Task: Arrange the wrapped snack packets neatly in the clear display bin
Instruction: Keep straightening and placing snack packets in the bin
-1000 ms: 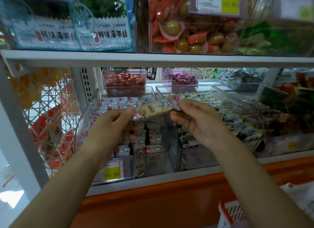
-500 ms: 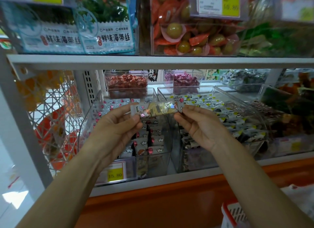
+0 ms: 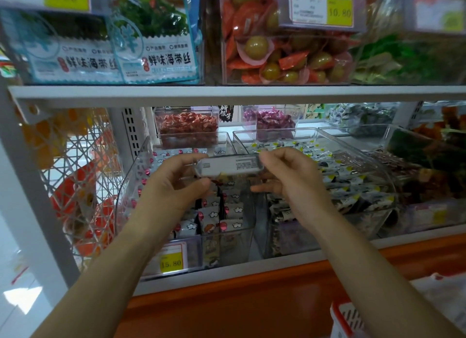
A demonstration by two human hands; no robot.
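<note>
On the upper shelf (image 3: 227,94) I see kelp packs (image 3: 156,47) at left and, right of them, a tub of green balls (image 3: 285,57) in orange wrappers, perhaps olives, behind a 10.80 price tag (image 3: 339,12). Far back stand a tub of red sweets (image 3: 187,128) and a tub of purple sweets (image 3: 273,122). A white wire rack (image 3: 75,176) fills the left.

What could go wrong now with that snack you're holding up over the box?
The snack packet is only pinched at its ends by the left hand and right hand, so it might slip and knock the standing rows in the clear bin crooked. Its grey label side faces out, while the rows show pictures, so it might go in mismatched.
</note>
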